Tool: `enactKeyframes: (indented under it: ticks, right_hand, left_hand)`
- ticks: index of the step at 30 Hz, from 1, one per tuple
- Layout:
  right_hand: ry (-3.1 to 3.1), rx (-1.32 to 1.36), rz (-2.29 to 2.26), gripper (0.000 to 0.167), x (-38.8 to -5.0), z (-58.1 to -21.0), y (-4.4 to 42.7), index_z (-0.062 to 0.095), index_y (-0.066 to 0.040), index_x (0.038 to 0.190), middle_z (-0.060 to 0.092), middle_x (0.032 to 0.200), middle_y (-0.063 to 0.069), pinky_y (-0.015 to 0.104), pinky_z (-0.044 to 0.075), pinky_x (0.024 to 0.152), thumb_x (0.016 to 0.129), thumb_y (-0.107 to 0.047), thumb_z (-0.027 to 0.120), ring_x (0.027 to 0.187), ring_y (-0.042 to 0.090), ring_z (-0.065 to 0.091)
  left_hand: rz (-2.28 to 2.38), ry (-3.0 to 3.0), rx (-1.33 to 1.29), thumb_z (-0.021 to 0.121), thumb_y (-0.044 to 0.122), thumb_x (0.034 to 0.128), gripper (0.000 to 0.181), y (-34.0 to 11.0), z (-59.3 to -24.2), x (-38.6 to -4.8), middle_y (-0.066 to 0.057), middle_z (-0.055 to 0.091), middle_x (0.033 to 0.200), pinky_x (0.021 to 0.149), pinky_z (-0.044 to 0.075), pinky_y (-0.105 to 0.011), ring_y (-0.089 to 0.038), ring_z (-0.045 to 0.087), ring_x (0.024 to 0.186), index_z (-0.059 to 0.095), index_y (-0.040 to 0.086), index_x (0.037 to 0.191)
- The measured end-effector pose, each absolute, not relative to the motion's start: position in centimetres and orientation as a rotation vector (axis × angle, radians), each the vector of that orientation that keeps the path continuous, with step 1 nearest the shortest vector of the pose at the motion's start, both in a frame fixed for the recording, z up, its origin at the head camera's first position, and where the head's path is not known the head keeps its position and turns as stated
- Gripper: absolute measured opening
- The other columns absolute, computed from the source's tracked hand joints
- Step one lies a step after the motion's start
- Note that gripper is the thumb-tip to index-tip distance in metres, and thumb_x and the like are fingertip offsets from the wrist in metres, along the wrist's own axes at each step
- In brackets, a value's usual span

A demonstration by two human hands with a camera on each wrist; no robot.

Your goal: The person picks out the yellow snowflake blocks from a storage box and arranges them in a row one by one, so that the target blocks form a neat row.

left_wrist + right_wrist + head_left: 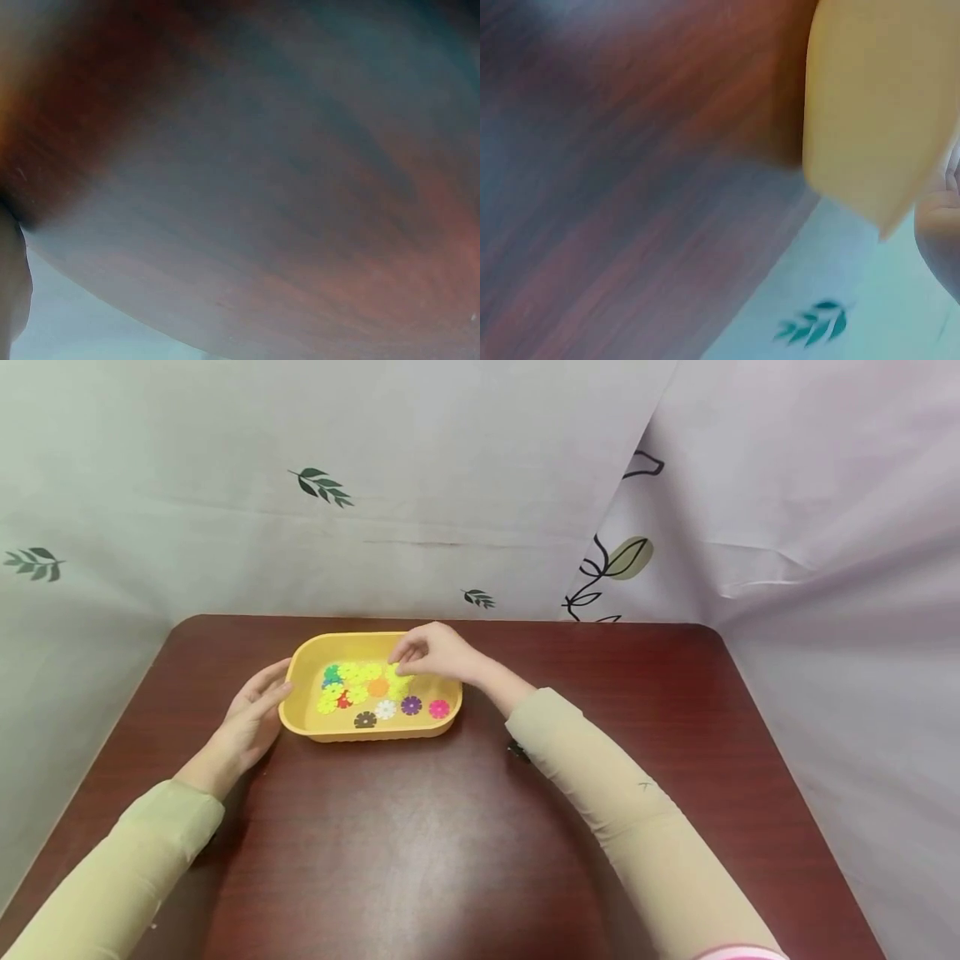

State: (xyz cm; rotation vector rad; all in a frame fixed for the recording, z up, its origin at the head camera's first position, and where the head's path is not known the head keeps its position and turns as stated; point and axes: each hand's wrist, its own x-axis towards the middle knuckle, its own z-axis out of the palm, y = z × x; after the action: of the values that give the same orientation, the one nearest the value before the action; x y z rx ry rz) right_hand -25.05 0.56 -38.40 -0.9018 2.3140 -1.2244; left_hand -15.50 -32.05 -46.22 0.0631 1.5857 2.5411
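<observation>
A yellow plastic tray (375, 735) stands near the far side of the table, with notched plastic snowflake discs in it. Most discs are yellow (327, 703); others are orange (378, 687), purple (411, 705), pink (439, 709), white (386, 709) and brown (365, 719). The left hand (251, 714) holds the tray's left end, thumb at the rim and fingers along the outside. Reaching over the right part of the tray, the right hand (438, 652) pinches a yellow disc (394, 672) between thumb and fingertips. The right wrist view shows the tray's outer wall (877, 112) beside that hand.
The dark red-brown table (390, 843) has rounded far corners. Pale cloth (420, 460) with leaf prints hangs behind it and along the sides. A small dark object (516, 750) lies partly hidden by the right sleeve. The left wrist view is mostly blurred tabletop (262, 172).
</observation>
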Motion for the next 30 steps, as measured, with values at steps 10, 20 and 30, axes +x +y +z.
enactKeyframes:
  ticks: [10, 20, 30]
  right_hand:
    - [2.295, -0.710, -1.394, 0.018, -26.0, -37.6, 6.4, 0.079, 0.002, 0.109, 0.080, 0.103, 0.015, 0.031, 0.063, 0.085, 0.094, -0.007, 0.081, 0.088, 0.013, 0.074]
    - [2.234, -0.594, -1.458, 0.013, -26.2, -39.0, 11.2, 0.078, 0.003, 0.105, 0.079, 0.087, 0.002, 0.055, 0.062, 0.091, 0.093, -0.001, 0.078, 0.082, 0.015, 0.074]
    - [2.297, -0.584, -1.326, 0.014, -26.0, -42.2, 12.2, 0.079, 0.005, 0.105, 0.078, 0.086, 0.001, 0.025, 0.059, 0.075, 0.092, -0.002, 0.080, 0.078, 0.005, 0.068]
  left_hand:
    - [2.549, 1.578, 0.085, 0.048, -0.001, 0.1104, 0.037, -32.1, -46.2, -15.4, 0.010, 0.066, 0.138, 0.099, 0.055, -0.015, -0.001, 0.063, 0.125, 0.064, 0.020, 0.136]
    - [2.553, 1.569, 0.076, 0.046, -0.001, 0.1108, 0.038, -32.3, -46.2, -15.5, 0.010, 0.067, 0.137, 0.099, 0.054, -0.015, -0.002, 0.064, 0.124, 0.065, 0.020, 0.136]
    - [2.545, 1.578, 0.085, 0.045, -0.001, 0.1113, 0.038, -32.1, -46.2, -15.5, 0.010, 0.068, 0.137, 0.098, 0.055, -0.015, -0.003, 0.065, 0.123, 0.064, 0.020, 0.137]
